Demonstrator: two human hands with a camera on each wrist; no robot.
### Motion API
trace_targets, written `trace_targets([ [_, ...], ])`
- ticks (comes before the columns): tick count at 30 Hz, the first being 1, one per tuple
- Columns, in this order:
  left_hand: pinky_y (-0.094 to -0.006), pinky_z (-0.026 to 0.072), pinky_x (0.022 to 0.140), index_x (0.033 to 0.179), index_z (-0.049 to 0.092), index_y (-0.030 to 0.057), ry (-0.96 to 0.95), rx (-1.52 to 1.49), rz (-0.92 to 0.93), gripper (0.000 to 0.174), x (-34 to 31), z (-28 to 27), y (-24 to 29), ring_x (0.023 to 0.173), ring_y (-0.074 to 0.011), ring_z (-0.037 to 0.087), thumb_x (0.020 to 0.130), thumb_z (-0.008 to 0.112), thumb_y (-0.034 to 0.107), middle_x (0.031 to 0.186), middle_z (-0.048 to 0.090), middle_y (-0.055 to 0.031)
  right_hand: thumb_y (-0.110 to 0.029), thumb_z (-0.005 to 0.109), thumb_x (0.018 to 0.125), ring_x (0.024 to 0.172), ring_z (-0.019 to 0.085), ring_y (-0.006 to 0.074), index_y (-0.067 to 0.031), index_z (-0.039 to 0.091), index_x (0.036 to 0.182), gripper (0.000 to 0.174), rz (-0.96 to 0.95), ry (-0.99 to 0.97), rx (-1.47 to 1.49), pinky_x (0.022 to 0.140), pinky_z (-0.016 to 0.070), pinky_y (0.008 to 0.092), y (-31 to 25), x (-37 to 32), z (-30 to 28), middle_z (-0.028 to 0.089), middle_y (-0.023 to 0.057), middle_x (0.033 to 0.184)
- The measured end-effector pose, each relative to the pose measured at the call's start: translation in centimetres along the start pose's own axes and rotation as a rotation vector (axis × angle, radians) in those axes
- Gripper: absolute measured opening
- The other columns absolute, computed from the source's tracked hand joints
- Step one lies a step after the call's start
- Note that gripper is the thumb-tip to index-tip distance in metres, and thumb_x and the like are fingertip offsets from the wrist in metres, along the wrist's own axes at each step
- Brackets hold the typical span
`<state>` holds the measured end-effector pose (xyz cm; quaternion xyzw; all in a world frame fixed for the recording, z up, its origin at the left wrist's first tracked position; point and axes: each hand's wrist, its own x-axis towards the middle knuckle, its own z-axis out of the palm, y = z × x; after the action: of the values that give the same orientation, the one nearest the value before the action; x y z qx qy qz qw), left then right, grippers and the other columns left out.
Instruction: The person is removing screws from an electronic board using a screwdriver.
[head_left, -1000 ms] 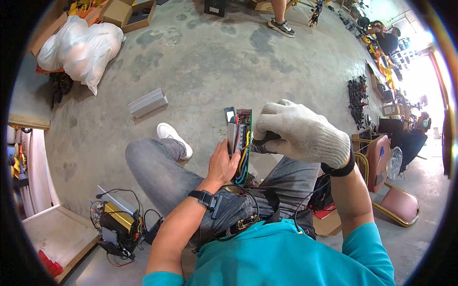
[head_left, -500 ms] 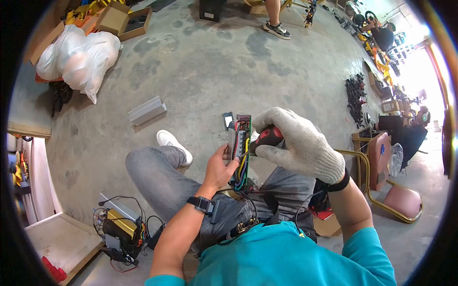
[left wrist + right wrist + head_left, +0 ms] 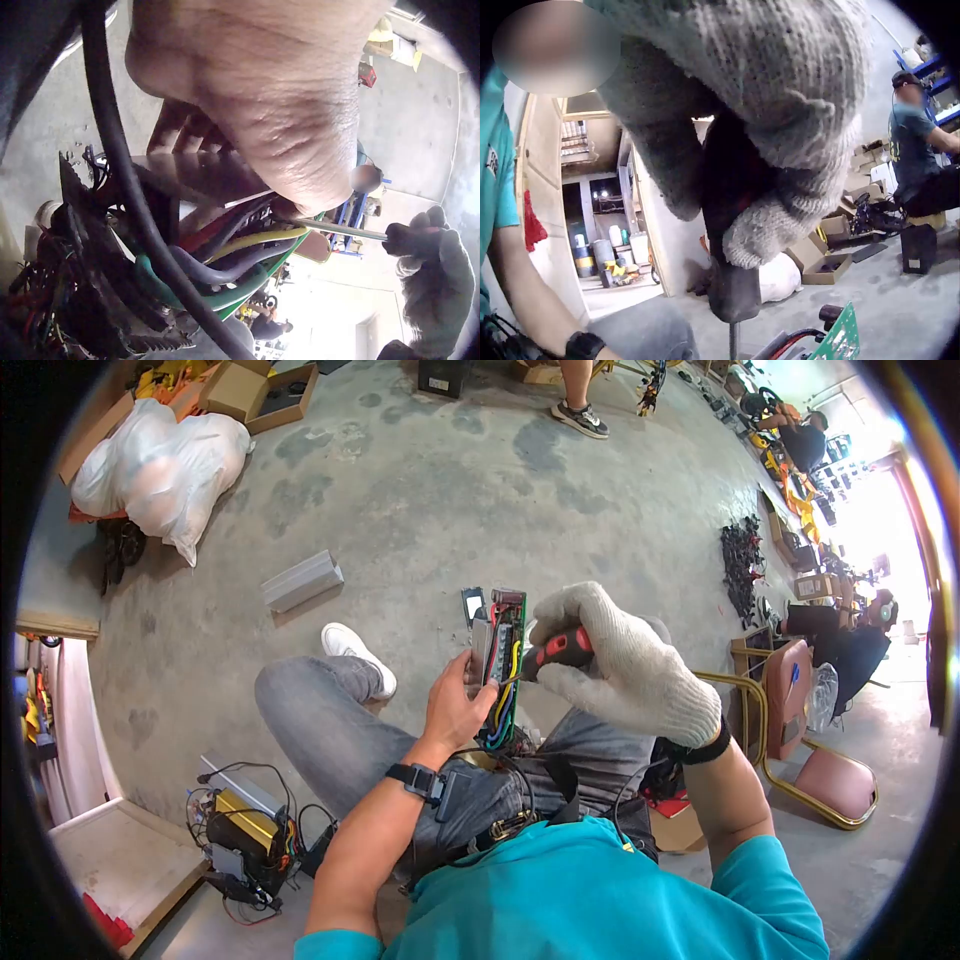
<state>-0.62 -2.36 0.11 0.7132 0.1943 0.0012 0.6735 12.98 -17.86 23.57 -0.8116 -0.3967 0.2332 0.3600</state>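
Red-and-black screwdriver (image 3: 567, 649) gripped in gloved right hand (image 3: 628, 670)
Left hand (image 3: 457, 703) grips the wired circuit unit (image 3: 507, 645); far left, an open cardboard box (image 3: 233, 388) holds dark items (image 3: 284, 399).

Teal short-sleeved top (image 3: 620, 900), faded grey jeans (image 3: 305, 695) and a white shoe (image 3: 362, 658). The left hand (image 3: 455, 703) is bare, with a boxy black unit (image 3: 422, 781) strapped at its wrist. The right hand (image 3: 635, 665) wears an off-white knitted glove (image 3: 650, 690) with a ribbed cuff (image 3: 692, 712); below that sits a black wristband (image 3: 710, 746).
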Motion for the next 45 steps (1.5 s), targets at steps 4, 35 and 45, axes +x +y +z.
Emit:
trace_targets([
  [4,-0.0403,0.0609,0.092,0.142,0.058,-0.0084,0.020,0.036,0.008,0.061,0.4,0.0,-0.3,0.108,-0.0316,0.076,0.092,0.075,0.020,0.122,0.074,-0.0227,-0.008,0.077,0.091,0.108,0.072,0.0375,-0.0042,0.054,0.129,0.045,-0.037,-0.109,-0.058,0.094,0.0582,0.0456,-0.5,0.3,-0.4,0.069,0.0187,0.116],
  [35,-0.0439,0.0592,0.095,0.142,0.056,-0.0110,0.058,0.116,0.041,0.067,0.2,0.0,0.3,0.110,-0.0373,0.076,0.090,0.076,0.026,0.124,0.073,-0.0262,-0.014,0.079,0.093,0.097,0.077,0.0307,-0.0017,0.055,0.120,0.038,-0.005,0.113,-0.072,0.084,0.0603,0.0409,1.5,1.8,-0.8,0.074,0.0170,0.103],
  [45,-0.0440,0.0586,0.095,0.140,0.057,-0.0100,0.060,0.128,0.064,0.064,0.2,0.0,0.6,0.108,-0.0364,0.076,0.090,0.076,0.025,0.123,0.073,-0.0243,-0.015,0.079,0.093,0.099,0.077,0.0327,-0.0015,0.056,0.122,0.040,0.027,0.076,-0.048,0.087,0.0597,0.0419,1.3,2.2,-0.8,0.074,0.0184,0.104],
])
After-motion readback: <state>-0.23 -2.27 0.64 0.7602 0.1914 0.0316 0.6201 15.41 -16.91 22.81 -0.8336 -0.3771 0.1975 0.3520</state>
